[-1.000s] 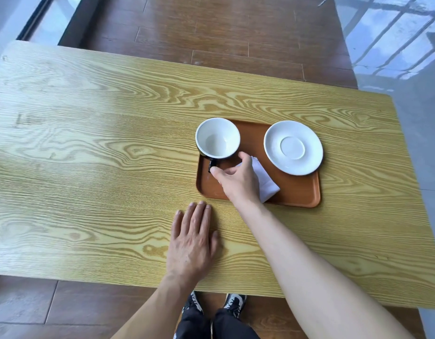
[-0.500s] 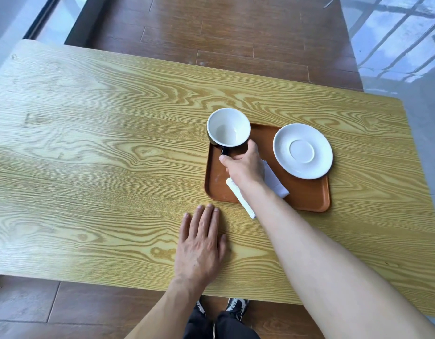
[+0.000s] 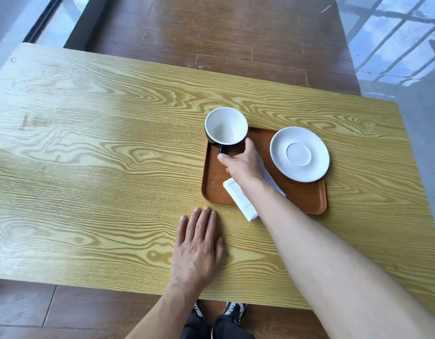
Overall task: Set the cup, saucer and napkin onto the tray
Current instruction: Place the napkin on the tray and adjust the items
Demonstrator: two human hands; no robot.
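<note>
Right hand (image 3: 243, 165): reaches over the brown tray (image 3: 307, 199), thumb and fingers pinching the dark handle of the cup (image 3: 225, 127). Whether the cup's base is lifted or resting cannot be told from here.

Cup: black outside, white inside, empty, upright; sits at the tray's 10 o'clock corner, overhanging the rim, at about 11 o'clock from the right hand and touching it.

Saucer (image 3: 299, 154): white, empty, at the tray's 2 o'clock corner, its edge reaching past the tray rim; at 3 o'clock from the right hand, near but apart.

Napkin (image 3: 239, 198): white, folded, lying aslant at the tray's 6 o'clock edge, one end hanging over the rim onto the table (image 3: 89, 148); partly hidden under the right wrist and forearm, at 6 o'clock from that hand.

Left hand (image 3: 198, 245): flat on the yellow wood-grain table, palm down, fingers extended and close together, holding nothing; at 7 o'clock from the tray, just beside its near rim.
</note>
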